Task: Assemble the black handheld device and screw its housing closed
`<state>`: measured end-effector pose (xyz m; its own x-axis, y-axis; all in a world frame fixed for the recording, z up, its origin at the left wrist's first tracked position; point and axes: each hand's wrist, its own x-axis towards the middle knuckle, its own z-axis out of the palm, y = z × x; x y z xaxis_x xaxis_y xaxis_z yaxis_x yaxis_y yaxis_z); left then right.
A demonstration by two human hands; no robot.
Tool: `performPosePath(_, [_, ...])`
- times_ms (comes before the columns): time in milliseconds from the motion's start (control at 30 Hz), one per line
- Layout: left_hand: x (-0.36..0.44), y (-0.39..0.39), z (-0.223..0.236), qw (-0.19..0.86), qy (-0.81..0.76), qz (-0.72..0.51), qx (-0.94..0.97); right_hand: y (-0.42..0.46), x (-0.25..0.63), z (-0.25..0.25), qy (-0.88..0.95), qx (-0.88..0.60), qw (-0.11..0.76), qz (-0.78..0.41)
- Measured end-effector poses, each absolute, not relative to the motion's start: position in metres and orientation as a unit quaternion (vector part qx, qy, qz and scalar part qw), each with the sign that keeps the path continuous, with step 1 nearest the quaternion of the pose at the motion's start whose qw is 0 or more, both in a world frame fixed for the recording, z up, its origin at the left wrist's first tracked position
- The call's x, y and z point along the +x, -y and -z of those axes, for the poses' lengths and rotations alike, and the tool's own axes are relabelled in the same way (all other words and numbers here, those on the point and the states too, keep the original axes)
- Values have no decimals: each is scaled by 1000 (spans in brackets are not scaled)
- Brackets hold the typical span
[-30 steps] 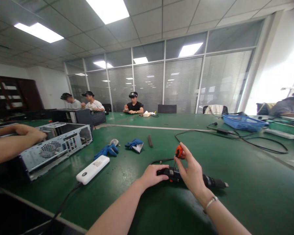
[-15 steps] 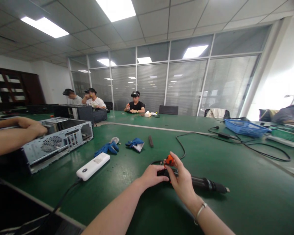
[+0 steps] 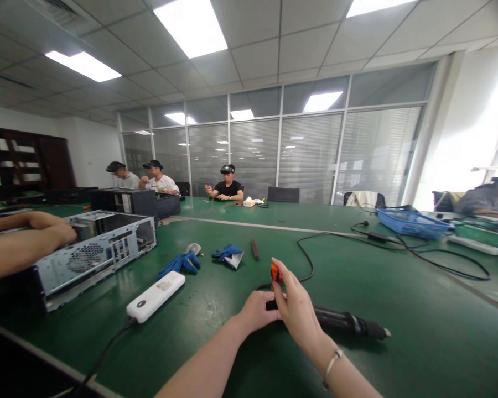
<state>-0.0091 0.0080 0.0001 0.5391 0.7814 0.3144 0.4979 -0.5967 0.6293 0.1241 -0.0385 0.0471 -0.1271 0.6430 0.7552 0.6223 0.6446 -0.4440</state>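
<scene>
A black electric screwdriver [image 3: 343,321] lies on the green table [image 3: 182,354], its tip pointing right. My left hand [image 3: 255,312] is closed around its rear end, where the cord comes out. Between the thumb and fingers of my right hand [image 3: 295,301] is a small orange-and-black object [image 3: 276,273], held just above that rear end. My fingers hide much of this piece, so its kind is unclear. The right hand also covers the middle of the screwdriver; I cannot tell whether it touches it.
To the left are a white power bank-like box [image 3: 156,297], blue gloves [image 3: 183,262], a dark bar [image 3: 254,249] and an open computer case [image 3: 102,251] with a co-worker's arm [image 3: 29,240] over it. A black cable [image 3: 311,257] runs to the blue basket [image 3: 413,222].
My right hand and the orange-and-black object have shifted slightly left and tilted. The left hand stays on the screwdriver's rear end. The view has tipped upward a little.
</scene>
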Motion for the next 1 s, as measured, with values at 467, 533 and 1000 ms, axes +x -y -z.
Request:
performPosePath(467, [-9,-3,-4,253,-385,-295,837,44,130,-38,744,-441,498,55])
performPosePath(533, [-9,-4,-3,242,-406,-283,835,43,132,-37,755,-427,493,66])
performPosePath(1000, [-9,-4,-4,240,-402,-277,839,40,134,-33,769,-417,482,49])
